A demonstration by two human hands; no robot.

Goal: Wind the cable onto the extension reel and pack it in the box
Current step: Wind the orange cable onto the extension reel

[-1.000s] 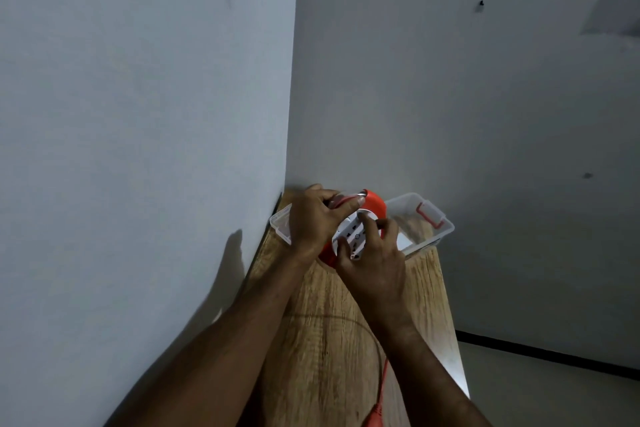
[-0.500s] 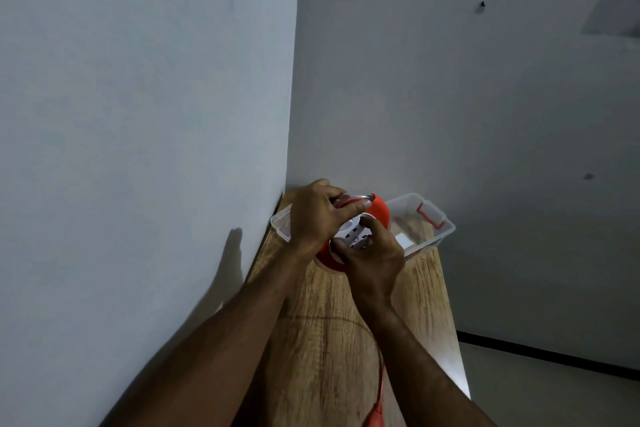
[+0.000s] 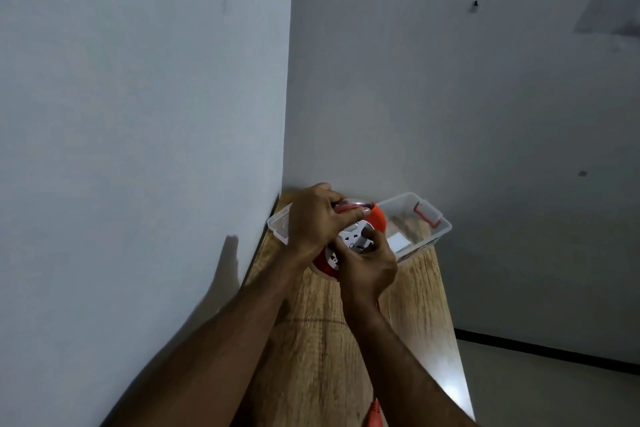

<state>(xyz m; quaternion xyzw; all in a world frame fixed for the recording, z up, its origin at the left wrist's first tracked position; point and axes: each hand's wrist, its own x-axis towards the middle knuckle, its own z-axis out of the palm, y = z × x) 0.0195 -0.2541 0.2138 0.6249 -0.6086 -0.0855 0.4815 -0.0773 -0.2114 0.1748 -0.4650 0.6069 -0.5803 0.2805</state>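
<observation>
An orange extension reel [image 3: 378, 219] with a white socket face [image 3: 349, 238] is held above the wooden table [image 3: 412, 315], just in front of the box. My left hand [image 3: 317, 218] grips the reel's top handle. My right hand [image 3: 369, 265] has its fingers curled on the white socket face. The orange cable [image 3: 375, 412] runs from under my right wrist down to the bottom edge of the view; most of it is hidden by my forearm. A clear plastic box [image 3: 440, 229] with red latches stands at the far end of the table.
The table sits in a corner, with a wall [image 3: 138, 149] along its left side and another wall [image 3: 450, 97] behind the box. A white card [image 3: 397, 241] lies inside the box. The table's right edge drops to the floor [image 3: 554, 392].
My right hand has turned on the socket face, its fingers curling in and shifting lower and to the right. The left hand keeps its grip on the handle.
</observation>
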